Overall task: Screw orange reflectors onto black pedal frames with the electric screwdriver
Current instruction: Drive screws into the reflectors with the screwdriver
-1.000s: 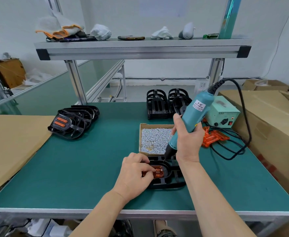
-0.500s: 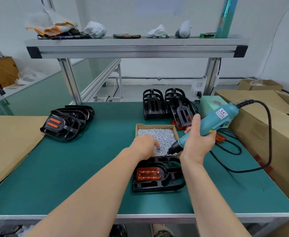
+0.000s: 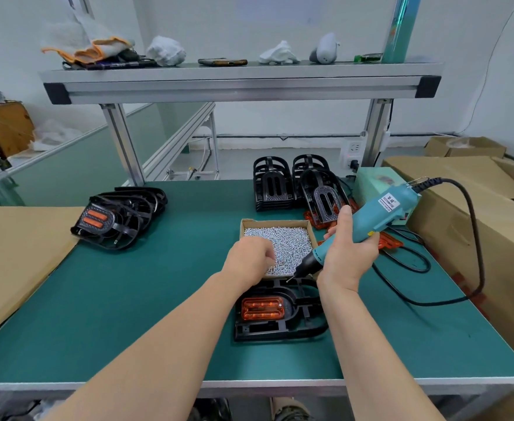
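A black pedal frame (image 3: 280,329) lies flat near the table's front edge, with an orange reflector (image 3: 263,308) seated in it. Just behind it is a cardboard box of small silver screws (image 3: 289,247). My left hand (image 3: 251,256) reaches into the box, its curled fingers pinching at the screws. My right hand (image 3: 346,256) grips the teal electric screwdriver (image 3: 380,214). The tool is tilted, and its bit hangs over the box's front edge, just above the frame.
Finished pedals with reflectors (image 3: 119,220) are stacked at left, bare black frames (image 3: 272,183) at the back. Loose orange reflectors (image 3: 389,241), a green power unit (image 3: 377,180) and the looping black cable (image 3: 474,238) lie at right. Cardboard boxes (image 3: 477,214) flank the table.
My left hand left the reflector and moved back into the screw box. My right hand lifted the screwdriver off the pedal and tilted it to the right.
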`<action>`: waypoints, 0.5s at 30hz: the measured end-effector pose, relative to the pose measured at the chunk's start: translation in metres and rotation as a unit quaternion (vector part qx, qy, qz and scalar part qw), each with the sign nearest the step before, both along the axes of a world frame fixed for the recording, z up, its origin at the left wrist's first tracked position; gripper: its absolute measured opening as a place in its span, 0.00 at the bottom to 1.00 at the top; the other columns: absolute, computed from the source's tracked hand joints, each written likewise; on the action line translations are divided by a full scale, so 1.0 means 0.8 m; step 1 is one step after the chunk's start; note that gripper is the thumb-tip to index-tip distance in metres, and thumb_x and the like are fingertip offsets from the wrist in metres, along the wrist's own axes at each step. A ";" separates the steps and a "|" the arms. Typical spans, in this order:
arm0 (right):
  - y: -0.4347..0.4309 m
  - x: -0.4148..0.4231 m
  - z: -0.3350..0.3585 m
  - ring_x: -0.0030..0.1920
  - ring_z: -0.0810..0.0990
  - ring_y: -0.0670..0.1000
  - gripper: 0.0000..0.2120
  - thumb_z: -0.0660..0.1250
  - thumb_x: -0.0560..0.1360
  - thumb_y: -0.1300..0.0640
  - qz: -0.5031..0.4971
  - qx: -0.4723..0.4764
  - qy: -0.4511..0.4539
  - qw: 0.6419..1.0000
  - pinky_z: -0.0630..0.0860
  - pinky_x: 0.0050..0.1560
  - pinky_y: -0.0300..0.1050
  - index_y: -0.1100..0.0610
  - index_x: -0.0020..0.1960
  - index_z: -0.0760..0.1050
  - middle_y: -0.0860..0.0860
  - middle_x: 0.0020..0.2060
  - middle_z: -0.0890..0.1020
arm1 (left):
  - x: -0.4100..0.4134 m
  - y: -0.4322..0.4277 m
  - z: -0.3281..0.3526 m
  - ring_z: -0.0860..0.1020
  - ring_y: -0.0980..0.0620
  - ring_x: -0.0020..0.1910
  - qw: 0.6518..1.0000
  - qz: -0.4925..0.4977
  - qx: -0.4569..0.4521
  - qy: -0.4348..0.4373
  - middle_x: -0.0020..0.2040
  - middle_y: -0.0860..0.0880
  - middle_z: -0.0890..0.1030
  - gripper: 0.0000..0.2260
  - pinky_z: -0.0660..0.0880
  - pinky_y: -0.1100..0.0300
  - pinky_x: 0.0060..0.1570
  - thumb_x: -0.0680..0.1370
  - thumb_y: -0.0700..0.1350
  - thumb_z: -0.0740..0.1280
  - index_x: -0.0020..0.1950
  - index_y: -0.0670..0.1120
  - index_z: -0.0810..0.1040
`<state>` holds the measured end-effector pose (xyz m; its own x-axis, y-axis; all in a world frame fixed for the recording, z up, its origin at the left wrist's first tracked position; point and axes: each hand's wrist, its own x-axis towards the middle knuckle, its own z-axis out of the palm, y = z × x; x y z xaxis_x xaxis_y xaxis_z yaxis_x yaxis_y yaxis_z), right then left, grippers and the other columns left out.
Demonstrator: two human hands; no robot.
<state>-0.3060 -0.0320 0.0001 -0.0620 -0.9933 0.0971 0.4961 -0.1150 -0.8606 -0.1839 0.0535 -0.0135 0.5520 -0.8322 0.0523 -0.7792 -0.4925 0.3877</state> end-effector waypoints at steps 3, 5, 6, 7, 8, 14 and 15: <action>0.002 0.001 0.003 0.29 0.77 0.44 0.10 0.73 0.76 0.49 0.003 0.002 -0.009 1.000 0.76 0.33 0.36 0.51 0.50 0.74 0.45 0.28 0.79 | 0.001 0.002 -0.004 0.79 0.48 0.47 1.000 0.010 -0.020 0.005 0.45 0.50 0.83 0.04 0.77 0.53 0.49 0.75 0.40 0.67 0.44 0.46 0.81; 0.004 0.002 0.005 0.29 0.77 0.44 0.10 0.72 0.76 0.49 0.006 0.003 -0.010 1.000 0.76 0.33 0.36 0.51 0.52 0.74 0.45 0.28 0.79 | 0.001 0.003 -0.007 0.78 0.48 0.47 0.999 0.023 -0.023 -0.001 0.44 0.51 0.82 0.03 0.76 0.54 0.47 0.76 0.42 0.67 0.42 0.48 0.78; 0.005 0.002 0.005 0.29 0.78 0.44 0.10 0.72 0.76 0.49 0.008 0.002 -0.011 1.000 0.76 0.33 0.37 0.51 0.52 0.74 0.45 0.28 0.79 | 0.001 0.004 -0.008 0.78 0.47 0.46 0.999 0.031 -0.026 -0.005 0.43 0.51 0.81 0.04 0.75 0.55 0.45 0.76 0.44 0.68 0.41 0.49 0.76; 0.006 0.002 0.006 0.29 0.77 0.44 0.10 0.72 0.77 0.50 0.010 0.001 -0.011 1.000 0.76 0.33 0.37 0.51 0.52 0.74 0.44 0.28 0.79 | 0.002 0.004 -0.009 0.78 0.47 0.46 0.999 0.038 -0.030 -0.007 0.43 0.51 0.80 0.06 0.74 0.55 0.44 0.76 0.45 0.68 0.40 0.49 0.74; 0.007 0.003 0.006 0.29 0.77 0.44 0.10 0.72 0.77 0.50 0.010 0.000 -0.012 1.000 0.76 0.33 0.37 0.51 0.52 0.74 0.44 0.28 0.79 | 0.002 0.004 -0.011 0.78 0.47 0.45 0.998 0.043 -0.036 -0.005 0.43 0.51 0.80 0.07 0.73 0.55 0.44 0.76 0.47 0.68 0.41 0.49 0.74; 0.011 0.003 0.008 0.28 0.77 0.43 0.10 0.72 0.77 0.51 0.012 -0.003 -0.010 1.000 0.75 0.33 0.35 0.52 0.54 0.73 0.44 0.26 0.78 | 0.003 0.006 -0.013 0.77 0.51 0.40 0.994 0.059 -0.093 0.020 0.37 0.55 0.78 0.08 0.70 0.58 0.39 0.76 0.50 0.71 0.39 0.50 0.76; 0.011 0.003 0.008 0.28 0.77 0.43 0.11 0.72 0.77 0.50 0.010 -0.003 -0.008 1.000 0.75 0.33 0.35 0.52 0.55 0.73 0.44 0.26 0.79 | 0.003 0.006 -0.012 0.76 0.53 0.39 0.992 0.066 -0.101 0.023 0.35 0.56 0.78 0.09 0.69 0.59 0.39 0.75 0.50 0.72 0.38 0.51 0.76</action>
<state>-0.3032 -0.0235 0.0064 -0.0430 -0.9937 0.1031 0.5123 -0.1106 -0.8516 -0.1814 0.0582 -0.0233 0.6610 -0.7275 0.1842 -0.6928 -0.4972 0.5223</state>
